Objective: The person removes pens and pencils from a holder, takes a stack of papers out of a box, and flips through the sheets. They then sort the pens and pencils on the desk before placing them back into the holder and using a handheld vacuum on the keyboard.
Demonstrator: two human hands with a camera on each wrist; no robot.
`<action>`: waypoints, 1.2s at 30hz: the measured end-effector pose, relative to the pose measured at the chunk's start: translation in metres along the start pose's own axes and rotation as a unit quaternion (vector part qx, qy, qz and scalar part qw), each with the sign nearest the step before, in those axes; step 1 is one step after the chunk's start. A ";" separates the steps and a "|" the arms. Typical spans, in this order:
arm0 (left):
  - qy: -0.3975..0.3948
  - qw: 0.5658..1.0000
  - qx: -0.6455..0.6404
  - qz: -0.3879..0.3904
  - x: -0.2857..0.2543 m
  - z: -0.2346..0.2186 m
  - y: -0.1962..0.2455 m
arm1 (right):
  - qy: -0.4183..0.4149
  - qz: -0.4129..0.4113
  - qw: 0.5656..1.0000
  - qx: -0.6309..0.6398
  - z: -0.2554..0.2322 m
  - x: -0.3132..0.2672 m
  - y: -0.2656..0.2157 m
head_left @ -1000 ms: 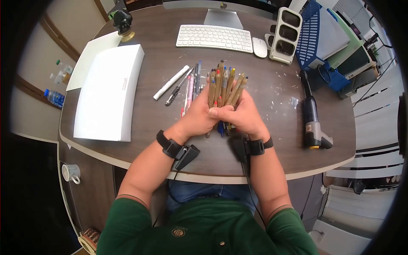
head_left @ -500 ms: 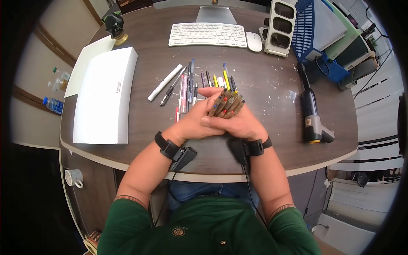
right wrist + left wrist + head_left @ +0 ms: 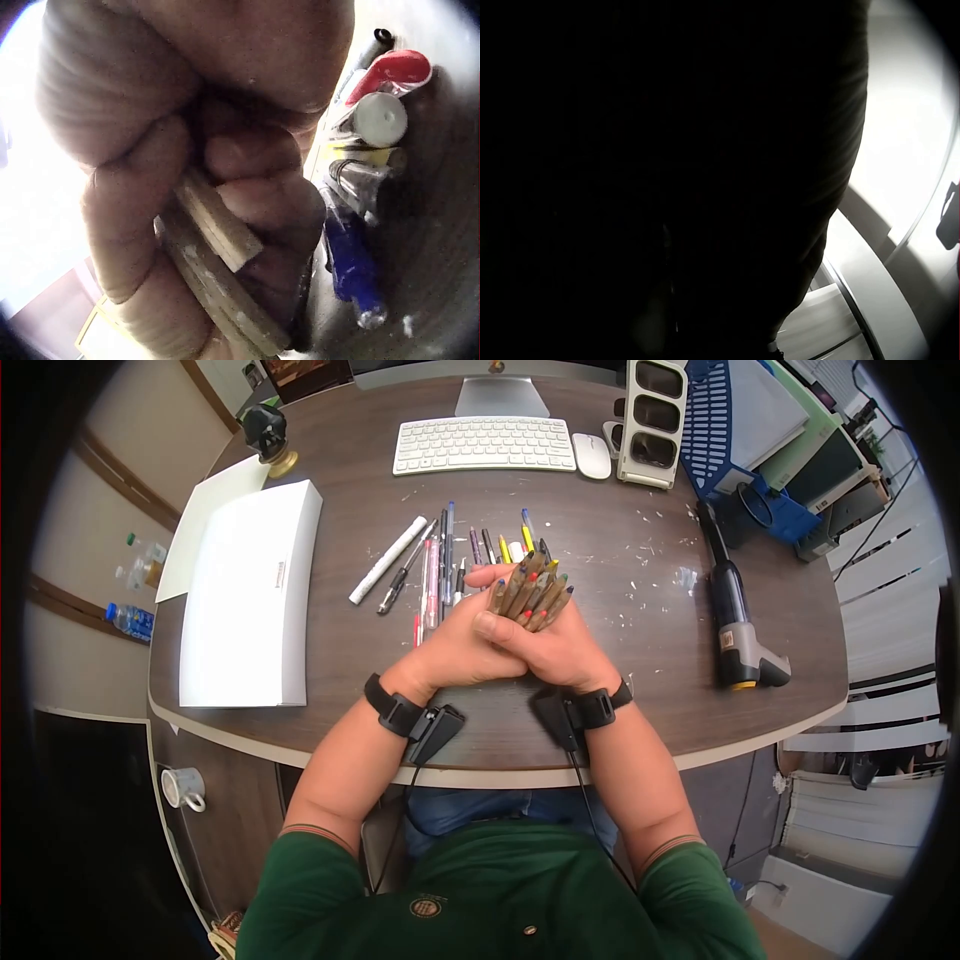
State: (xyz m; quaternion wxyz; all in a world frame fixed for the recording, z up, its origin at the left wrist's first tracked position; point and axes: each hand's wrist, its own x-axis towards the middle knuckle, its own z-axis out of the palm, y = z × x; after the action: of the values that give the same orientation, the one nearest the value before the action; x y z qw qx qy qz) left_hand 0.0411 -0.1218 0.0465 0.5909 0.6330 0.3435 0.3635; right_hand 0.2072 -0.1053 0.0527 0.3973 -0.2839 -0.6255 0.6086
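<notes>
Both hands are clasped around a bundle of brown colored pencils (image 3: 530,596), their colored tips pointing up and away from the body. The left hand (image 3: 455,648) wraps the bundle from the left. From the other side the right hand (image 3: 565,652) grips it, its thumb laid across the left hand. In the right wrist view, blunt pencil ends (image 3: 221,225) stick out between curled fingers (image 3: 262,195). The left wrist view is mostly dark. Beyond the hands lie loose pens, among them a white marker (image 3: 388,560), a black pen (image 3: 405,572) and a pink pen (image 3: 432,575).
A keyboard (image 3: 483,444) and mouse (image 3: 591,457) sit at the back. To the left is a thick white paper stack (image 3: 245,600). On the right lie a handheld vacuum (image 3: 735,605) and a blue file rack (image 3: 708,435). Pale scraps (image 3: 686,578) dot the desk.
The pencil bundle has come down and toward the body, more of its length sinking into the hands. Pens behind it have come into sight. Over the last half second the hands barely moved.
</notes>
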 end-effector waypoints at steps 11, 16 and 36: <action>-0.002 0.996 -0.087 -0.024 -0.001 -0.004 0.002 | 0.054 0.016 0.993 0.107 0.009 0.000 0.002; -0.002 0.982 -0.159 -0.102 -0.003 -0.001 0.015 | 0.093 0.010 0.990 0.110 0.014 0.001 0.001; -0.038 0.970 -0.236 -0.041 -0.008 0.005 0.020 | 0.136 0.002 0.973 0.188 0.008 -0.002 0.006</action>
State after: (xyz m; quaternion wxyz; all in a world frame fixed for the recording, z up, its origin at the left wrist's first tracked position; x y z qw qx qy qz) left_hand 0.0418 -0.1322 0.0658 0.7506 0.4747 0.2510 0.3851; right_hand 0.2010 -0.1102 0.0472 0.5240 -0.2852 -0.4391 0.6718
